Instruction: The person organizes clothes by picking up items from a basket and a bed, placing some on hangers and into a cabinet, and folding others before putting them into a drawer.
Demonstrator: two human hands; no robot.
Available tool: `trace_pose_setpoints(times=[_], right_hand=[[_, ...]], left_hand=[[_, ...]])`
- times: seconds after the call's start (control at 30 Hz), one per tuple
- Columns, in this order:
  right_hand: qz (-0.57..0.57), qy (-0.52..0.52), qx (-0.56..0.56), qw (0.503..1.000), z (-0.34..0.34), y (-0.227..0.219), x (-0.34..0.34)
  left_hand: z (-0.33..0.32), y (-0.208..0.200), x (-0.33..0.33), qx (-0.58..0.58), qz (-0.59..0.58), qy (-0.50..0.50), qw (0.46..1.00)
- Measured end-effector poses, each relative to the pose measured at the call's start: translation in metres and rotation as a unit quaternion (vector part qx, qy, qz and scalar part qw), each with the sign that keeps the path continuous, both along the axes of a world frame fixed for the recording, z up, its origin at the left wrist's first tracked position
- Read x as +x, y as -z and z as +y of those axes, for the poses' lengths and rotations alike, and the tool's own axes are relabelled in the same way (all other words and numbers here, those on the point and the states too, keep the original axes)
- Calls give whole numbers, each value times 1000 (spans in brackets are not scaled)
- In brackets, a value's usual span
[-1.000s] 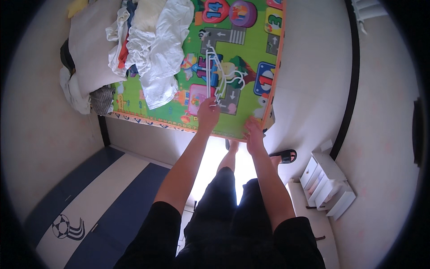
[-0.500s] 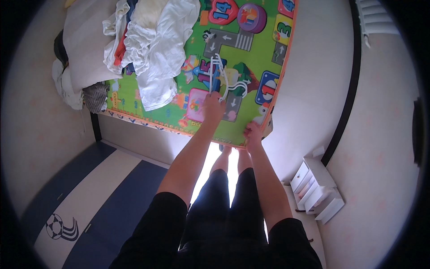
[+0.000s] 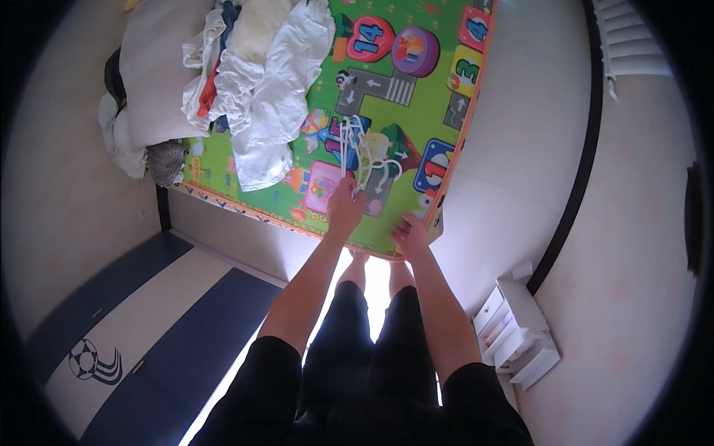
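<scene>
White clothes hangers (image 3: 364, 153) lie together over a green, brightly printed play mat (image 3: 297, 160). Closed around their near end is my left hand (image 3: 346, 207); the exact number of hangers is hard to make out. My right hand (image 3: 410, 236) is over the mat's near right corner, its fingers loosely bent and apart, holding nothing that I can see. To the left of the hangers lies a pile of white clothes (image 3: 269, 111) spread on the mat.
A beige cushion-like piece (image 3: 160, 70) and a grey striped cloth (image 3: 164, 162) are at the far left. Blue-and-white cabinet doors (image 3: 160, 327) stand at the lower left. A small white drawer unit (image 3: 517, 323) is at the right, with a white radiator (image 3: 637, 41) beyond.
My left hand has drawn the hangers slightly toward me and they have shifted in its grip. My right hand has come leftward along the mat corner. The whole view has tilted a little.
</scene>
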State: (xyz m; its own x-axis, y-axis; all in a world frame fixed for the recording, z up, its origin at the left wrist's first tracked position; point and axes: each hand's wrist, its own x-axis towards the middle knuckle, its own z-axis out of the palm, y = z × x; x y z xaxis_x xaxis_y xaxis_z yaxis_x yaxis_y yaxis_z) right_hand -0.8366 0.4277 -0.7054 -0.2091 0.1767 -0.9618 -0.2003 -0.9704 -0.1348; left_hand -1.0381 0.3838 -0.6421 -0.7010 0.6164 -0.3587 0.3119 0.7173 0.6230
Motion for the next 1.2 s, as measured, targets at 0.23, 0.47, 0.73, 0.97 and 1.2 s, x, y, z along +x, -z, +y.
trace_pose_setpoints(times=[0.23,0.47,0.73,0.97,1.2], right_hand=[[5,-5,-14,1000,-6,19,7],[-224,-133,171,950,-5,19,-11],[-442,-266,481,709,-30,-42,-130],[-213,-368,697,577,10,-77,-359],[-283,-425,704,493,89,-108,-557]], left_hand=[[-28,-32,-7,112,-229,-234,938],[-64,-78,-55,162,-288,-325,886],[-113,-123,-146,215,-387,-420,792],[-153,-130,-230,240,-405,-395,789],[-178,-118,-282,317,-460,-424,713]])
